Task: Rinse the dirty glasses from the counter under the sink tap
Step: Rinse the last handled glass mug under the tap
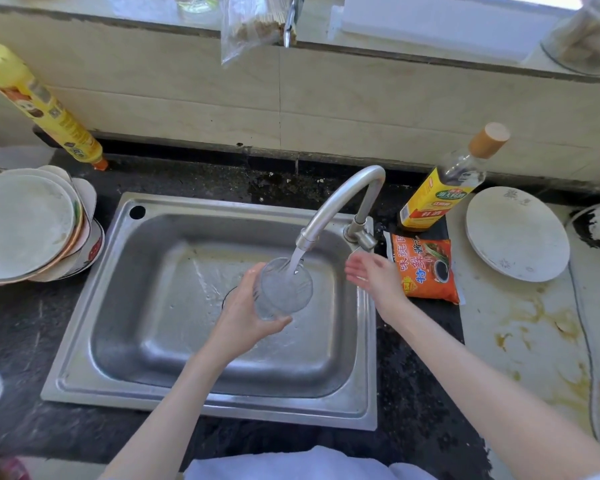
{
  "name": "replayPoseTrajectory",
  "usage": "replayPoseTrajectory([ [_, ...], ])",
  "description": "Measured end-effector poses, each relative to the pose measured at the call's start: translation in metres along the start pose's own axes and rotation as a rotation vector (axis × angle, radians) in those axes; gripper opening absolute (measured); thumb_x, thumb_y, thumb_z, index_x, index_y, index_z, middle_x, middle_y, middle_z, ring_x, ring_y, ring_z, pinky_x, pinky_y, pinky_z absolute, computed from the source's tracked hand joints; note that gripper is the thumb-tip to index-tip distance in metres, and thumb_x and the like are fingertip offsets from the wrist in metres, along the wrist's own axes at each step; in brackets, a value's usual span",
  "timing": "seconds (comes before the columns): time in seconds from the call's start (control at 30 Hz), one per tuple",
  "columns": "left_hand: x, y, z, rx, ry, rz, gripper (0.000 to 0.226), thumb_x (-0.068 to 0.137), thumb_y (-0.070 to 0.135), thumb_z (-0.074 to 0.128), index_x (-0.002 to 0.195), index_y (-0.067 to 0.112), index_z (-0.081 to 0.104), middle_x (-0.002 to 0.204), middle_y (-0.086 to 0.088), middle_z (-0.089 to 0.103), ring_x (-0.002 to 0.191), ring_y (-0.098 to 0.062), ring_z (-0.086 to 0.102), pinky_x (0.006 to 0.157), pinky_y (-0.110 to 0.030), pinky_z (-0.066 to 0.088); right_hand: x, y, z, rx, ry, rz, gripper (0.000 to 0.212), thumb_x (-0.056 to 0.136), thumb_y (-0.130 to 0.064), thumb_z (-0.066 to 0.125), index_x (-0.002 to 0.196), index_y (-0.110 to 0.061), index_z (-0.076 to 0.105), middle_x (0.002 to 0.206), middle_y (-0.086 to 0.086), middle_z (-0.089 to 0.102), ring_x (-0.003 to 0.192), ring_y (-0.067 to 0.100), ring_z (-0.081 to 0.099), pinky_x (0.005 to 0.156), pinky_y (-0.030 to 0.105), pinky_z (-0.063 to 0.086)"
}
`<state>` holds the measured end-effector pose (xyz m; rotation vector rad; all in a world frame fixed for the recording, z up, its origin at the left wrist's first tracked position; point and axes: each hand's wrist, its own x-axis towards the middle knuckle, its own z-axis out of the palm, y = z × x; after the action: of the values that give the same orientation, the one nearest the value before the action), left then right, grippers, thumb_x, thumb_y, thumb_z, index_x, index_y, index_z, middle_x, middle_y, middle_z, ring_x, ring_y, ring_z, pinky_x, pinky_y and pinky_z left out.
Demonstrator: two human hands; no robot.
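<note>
Two bare forearms reach forward from the bottom edge toward the rectangular stainless-steel sink point(174, 344), which sits sunk in the dark speckled stone table point(32, 327). Over the middle of the sink, the left hand point(245, 318) holds a clear ribbed drinking glass point(284, 285), its fingers and thumb curled round the wall, mouth tipped up toward the curved steel tap point(343, 199). Water streams from the tap spout into the glass, which holds foaming water, well above the sink floor. The right hand point(374, 275) hovers just right of the glass over the sink's right rim, below the tap base, fingers straight and loosely spread, touching nothing. The sink basin lies open around the glass on every side. Right of the sink lie an orange sauce packet point(426, 270), a yellow-labelled bottle with a tan cap point(440, 192) and a white round plate point(516, 233) on a stained pale surface. Left of the sink stands a stack of pale plates and bowls point(28, 230); behind that, a yellow bottle point(49, 112) leans on the tiled wall.
</note>
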<state>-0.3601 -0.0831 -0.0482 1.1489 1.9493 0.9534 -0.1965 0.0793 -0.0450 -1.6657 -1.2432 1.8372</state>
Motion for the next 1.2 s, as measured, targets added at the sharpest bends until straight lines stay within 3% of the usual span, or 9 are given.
replayPoseTrajectory([
  [0.07,-0.002,0.000,0.003,-0.030,0.004,-0.022,0.079,0.063,0.011,0.084,0.124,0.026,0.035,0.111,0.028,0.043,0.099,0.027,0.040,0.080,0.007,0.025,0.012,0.005,-0.002,0.245,0.048,0.274,0.034,0.098,-0.011,0.046,0.129,0.004,0.045,0.127,0.024,0.054,0.108,0.030,0.057,0.092,0.037,0.048],
  [0.2,-0.001,0.002,0.007,-0.083,-0.015,-0.067,0.082,0.063,0.017,0.084,0.129,0.023,0.035,0.120,0.012,0.049,0.108,-0.001,0.047,0.087,-0.003,0.031,0.017,0.004,0.006,0.626,-0.012,0.542,0.051,0.098,-0.011,0.046,0.143,0.001,0.024,0.142,0.023,0.037,0.128,0.036,0.043,0.100,0.045,0.042],
  [0.3,0.000,0.003,0.010,-0.125,-0.017,-0.097,0.082,0.057,0.029,0.083,0.122,0.033,0.032,0.117,0.018,0.048,0.109,-0.004,0.047,0.088,-0.012,0.035,0.017,-0.003,0.015,0.676,-0.011,0.516,0.045,0.098,-0.010,0.044,0.140,0.001,0.031,0.139,0.021,0.043,0.124,0.034,0.049,0.093,0.041,0.045],
  [0.43,0.000,0.000,0.014,-0.171,-0.021,-0.125,0.088,0.050,0.043,0.078,0.125,0.030,0.035,0.119,0.018,0.050,0.113,-0.005,0.049,0.095,-0.019,0.037,0.016,-0.003,0.018,0.644,0.026,0.531,0.014,0.097,-0.007,0.043,0.108,-0.001,0.049,0.125,0.018,0.052,0.119,0.031,0.053,0.092,0.037,0.047],
  [0.57,0.002,0.003,0.014,-0.189,-0.007,-0.135,0.085,0.052,0.037,0.080,0.123,0.033,0.034,0.117,0.023,0.048,0.112,-0.002,0.049,0.096,-0.022,0.037,0.015,-0.005,0.012,0.687,0.002,0.528,0.009,0.095,-0.005,0.045,0.097,0.001,0.052,0.101,0.015,0.055,0.105,0.028,0.057,0.088,0.036,0.046],
  [0.67,0.008,0.009,0.013,-0.189,0.004,-0.110,0.079,0.055,0.033,0.081,0.117,0.042,0.033,0.116,0.027,0.047,0.109,0.008,0.047,0.096,-0.028,0.041,0.015,-0.017,0.001,0.715,-0.009,0.481,0.012,0.095,-0.006,0.045,0.090,0.001,0.054,0.091,0.012,0.056,0.086,0.023,0.056,0.089,0.033,0.045],
  [0.93,0.015,0.022,0.013,-0.203,-0.002,-0.054,0.077,0.061,0.016,0.084,0.116,0.043,0.036,0.119,0.027,0.044,0.111,0.012,0.044,0.096,-0.025,0.041,0.023,-0.048,-0.030,0.914,-0.005,0.457,0.030,0.091,-0.024,0.056,0.104,0.003,0.052,0.091,0.011,0.056,0.085,0.020,0.058,0.070,0.030,0.049],
  [1.13,0.007,0.022,0.017,-0.338,0.038,-0.115,0.079,0.053,0.028,0.081,0.118,0.042,0.039,0.117,0.018,0.053,0.110,-0.001,0.053,0.091,-0.029,0.045,0.005,-0.010,-0.018,0.519,-0.150,0.433,0.037,0.094,-0.029,0.050,0.117,-0.001,0.054,0.103,0.013,0.058,0.093,0.025,0.058,0.077,0.035,0.051],
  [1.2,0.005,0.028,0.020,-0.343,0.049,-0.117,0.075,0.053,0.027,0.083,0.114,0.038,0.042,0.115,0.015,0.055,0.107,0.003,0.053,0.093,-0.021,0.042,-0.012,0.017,-0.007,0.378,-0.285,0.518,0.039,0.093,-0.031,0.052,0.118,-0.001,0.053,0.107,0.016,0.057,0.095,0.028,0.058,0.076,0.038,0.051],
])
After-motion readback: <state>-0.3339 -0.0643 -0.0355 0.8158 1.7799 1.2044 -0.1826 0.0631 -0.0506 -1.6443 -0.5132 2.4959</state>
